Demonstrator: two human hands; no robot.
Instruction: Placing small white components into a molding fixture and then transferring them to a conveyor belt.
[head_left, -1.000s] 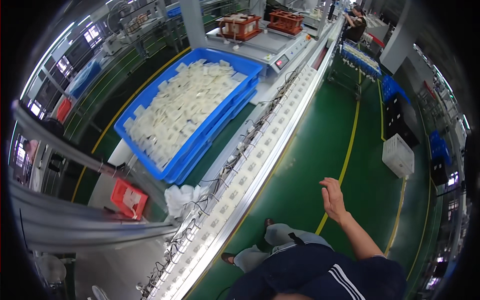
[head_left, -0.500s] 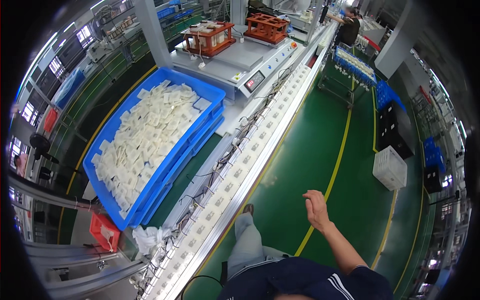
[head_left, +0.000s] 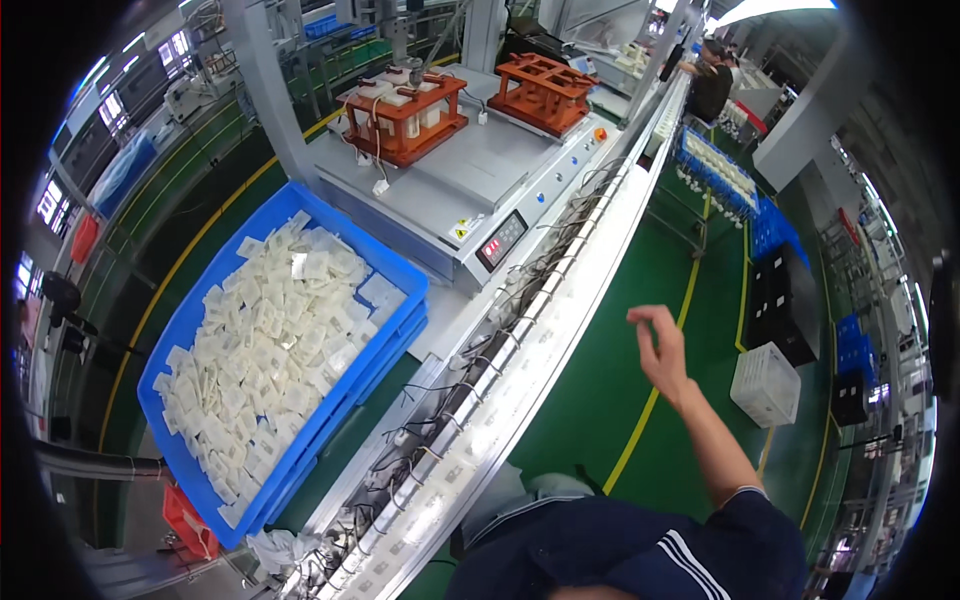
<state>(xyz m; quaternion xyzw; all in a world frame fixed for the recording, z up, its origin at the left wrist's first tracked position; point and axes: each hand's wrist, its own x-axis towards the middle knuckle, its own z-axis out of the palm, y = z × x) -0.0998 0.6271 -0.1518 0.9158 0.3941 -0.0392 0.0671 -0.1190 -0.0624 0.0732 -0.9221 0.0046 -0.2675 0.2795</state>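
My right hand (head_left: 662,350) is raised in the air over the green floor, to the right of the long pale conveyor strip (head_left: 470,440). Its fingers are apart, and nothing is in them. My left hand does not show. On the far side of the strip, a stacked blue bin (head_left: 405,275) is heaped with flat whitish plastic pieces (head_left: 270,340). Beyond it stands a grey bench machine (head_left: 400,205) carrying two orange-brown fixtures (head_left: 425,140) (head_left: 540,95); pale parts sit in the nearer one.
Loose black cables (head_left: 510,290) run along the strip. A red bin (head_left: 190,525) is at lower left. To the right stand a white crate (head_left: 766,385), dark crates (head_left: 782,305) and a cart with a blue tray (head_left: 718,172). Another person (head_left: 710,85) works at the far end.
My right hand has risen and moved slightly right. My view has shifted, bringing the machine and fixtures nearer, and the strip looks brighter with glare.
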